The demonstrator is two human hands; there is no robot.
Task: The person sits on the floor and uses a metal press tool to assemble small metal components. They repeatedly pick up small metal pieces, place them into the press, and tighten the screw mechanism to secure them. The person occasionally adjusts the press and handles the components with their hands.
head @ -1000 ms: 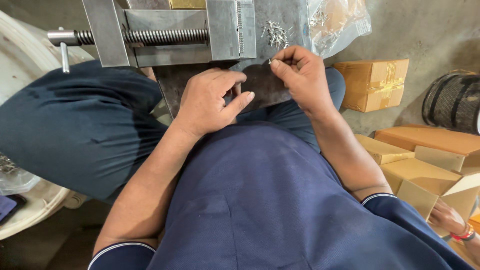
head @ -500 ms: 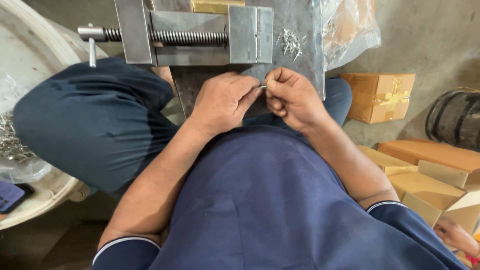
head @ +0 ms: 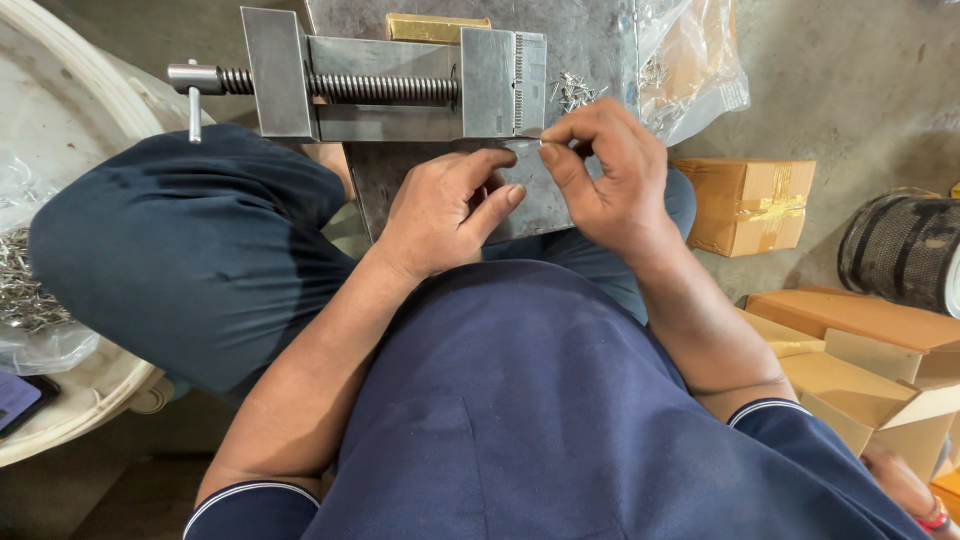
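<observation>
I sit with a grey steel vise point(head: 400, 85) on a metal plate point(head: 585, 35) in front of my knees. My left hand point(head: 445, 210) and my right hand point(head: 610, 175) meet just below the vise's serrated jaw point(head: 528, 70). Between them is a thin metal pin point(head: 525, 146). My right thumb and forefinger pinch its right end. My left fingers are curled, with the forefinger tip on its left end. A small heap of similar pins point(head: 573, 90) lies on the plate right of the jaw.
A clear plastic bag point(head: 695, 60) lies beyond my right hand. Cardboard boxes point(head: 750, 205) and a black roll point(head: 905, 250) stand to the right. A white tub point(head: 60, 130) on the left holds bagged metal parts point(head: 25, 290). Another person's hand point(head: 905, 485) shows at bottom right.
My right hand came back from the pin heap and joined my left hand. Both hands then moved up together to just under the vise jaw.
</observation>
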